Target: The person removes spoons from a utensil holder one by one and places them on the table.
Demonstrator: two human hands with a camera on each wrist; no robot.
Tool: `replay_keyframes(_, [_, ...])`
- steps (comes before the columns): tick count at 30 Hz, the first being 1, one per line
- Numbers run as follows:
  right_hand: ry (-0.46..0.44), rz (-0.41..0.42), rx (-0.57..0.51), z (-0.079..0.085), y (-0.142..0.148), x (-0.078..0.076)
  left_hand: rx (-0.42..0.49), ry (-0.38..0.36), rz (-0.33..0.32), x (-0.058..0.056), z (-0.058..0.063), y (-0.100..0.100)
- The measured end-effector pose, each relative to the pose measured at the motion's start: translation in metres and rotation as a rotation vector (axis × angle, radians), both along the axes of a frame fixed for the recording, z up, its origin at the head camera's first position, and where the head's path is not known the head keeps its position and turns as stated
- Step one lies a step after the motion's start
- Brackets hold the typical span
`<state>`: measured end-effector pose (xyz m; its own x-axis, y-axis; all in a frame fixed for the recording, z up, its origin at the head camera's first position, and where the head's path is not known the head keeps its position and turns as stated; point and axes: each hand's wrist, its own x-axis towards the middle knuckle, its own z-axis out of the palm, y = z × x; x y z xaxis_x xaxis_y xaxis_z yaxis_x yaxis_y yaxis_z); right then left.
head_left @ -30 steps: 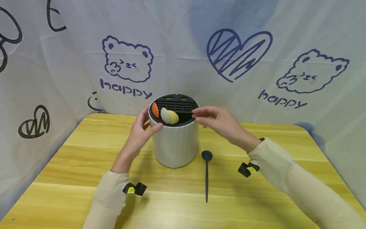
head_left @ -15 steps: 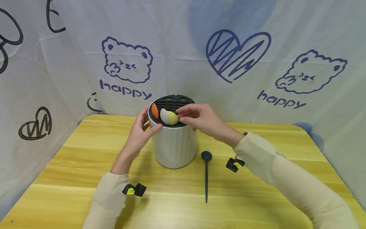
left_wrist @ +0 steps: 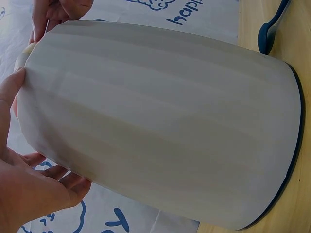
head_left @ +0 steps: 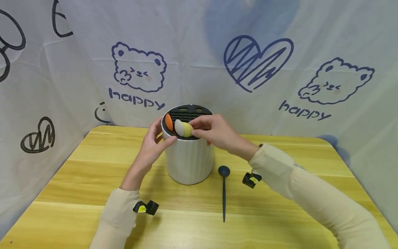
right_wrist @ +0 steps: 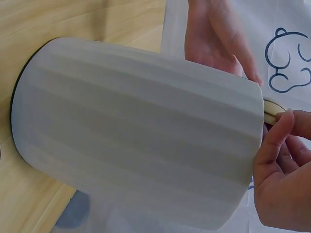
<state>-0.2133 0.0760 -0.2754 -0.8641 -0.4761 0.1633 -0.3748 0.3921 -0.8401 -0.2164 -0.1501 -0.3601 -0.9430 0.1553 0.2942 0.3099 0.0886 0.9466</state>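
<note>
A white ribbed utensil holder point(head_left: 189, 160) with a black slotted top stands upright on the table. My left hand point(head_left: 150, 147) grips its upper left side, thumb at the front rim and fingers round the back. Out of the opening rise the heads of an orange spoon point(head_left: 169, 122), a whitish spoon point(head_left: 179, 128) and a yellow spoon point(head_left: 188, 129). My right hand point(head_left: 216, 134) pinches the yellow spoon by its head between thumb and fingers. In the right wrist view, yellowish spoon heads point(right_wrist: 272, 109) lie layered at those fingertips. The handles are hidden inside the holder.
A black spoon point(head_left: 224, 192) lies on the wooden table point(head_left: 77, 193), right of the holder, its handle toward me. Behind the table hangs a pale cloth point(head_left: 199, 83) with bear and heart drawings.
My right hand has moved left from the holder's right rim to the yellow spoon and now pinches its head. My left hand keeps its grip on the holder.
</note>
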Motion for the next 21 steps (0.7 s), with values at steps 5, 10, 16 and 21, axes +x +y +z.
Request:
replay_keyframes(5, [0.0,-0.019,0.003,-0.0001,-0.0016,0.0014,0.0,0.003,-0.005,0.0002,-0.0005,0.0])
replay_keyframes(10, [0.003,-0.036,-0.016,-0.0011,-0.0026,0.0014,-0.007,0.004,0.001,0.0007,0.0001,0.0003])
replay_keyframes(16, [0.012,-0.05,-0.086,-0.0021,-0.0021,0.0029,-0.006,0.008,0.01,0.0015,0.0008,0.0004])
replay_keyframes(21, [0.039,-0.032,-0.114,-0.0034,0.0,0.0022,-0.001,0.015,0.003,0.0006,-0.0004,0.0002])
